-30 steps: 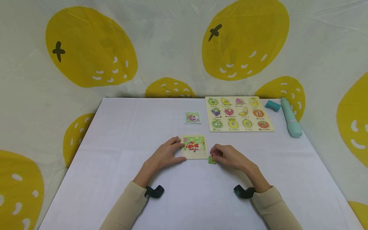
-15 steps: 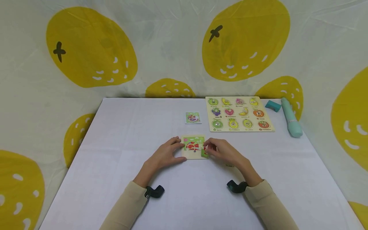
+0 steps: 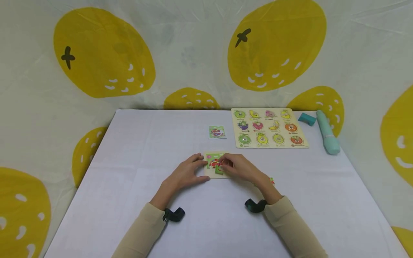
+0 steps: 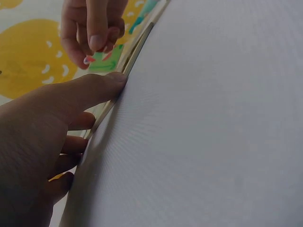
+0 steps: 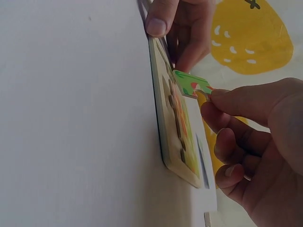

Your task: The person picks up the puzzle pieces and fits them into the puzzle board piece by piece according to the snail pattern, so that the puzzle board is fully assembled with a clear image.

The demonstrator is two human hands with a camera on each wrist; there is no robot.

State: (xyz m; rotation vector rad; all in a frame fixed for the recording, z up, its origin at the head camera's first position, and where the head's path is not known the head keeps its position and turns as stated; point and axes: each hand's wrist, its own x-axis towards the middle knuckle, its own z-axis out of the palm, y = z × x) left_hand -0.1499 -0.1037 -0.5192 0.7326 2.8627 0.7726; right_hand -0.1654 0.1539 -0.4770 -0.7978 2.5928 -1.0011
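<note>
A small wooden puzzle board (image 3: 211, 175) with a red and green picture in its upper part lies before me, its lower strip bare wood. My left hand (image 3: 184, 175) rests against its left side, thumb and fingers extended and touching the edge. Over the board, my right hand (image 3: 240, 167) pinches a green puzzle piece (image 5: 190, 84) with red and white marks between thumb and fingertips. In the right wrist view the piece is tilted above the board's surface. Another puzzle piece (image 3: 272, 181) lies partly hidden beneath the right wrist.
Behind the board lies a small square picture (image 3: 217, 132). A large fruit peg board (image 3: 269, 128) is at the back right. Beside it are a teal arched block (image 3: 307, 119) and a mint-green baton-shaped object (image 3: 328, 134). A fruit-patterned cloth hangs behind the table.
My right hand has lifted the piece from the table right of the board and carried it left over the board. Another piece has come into view under the wrist. The left hand stays put.
</note>
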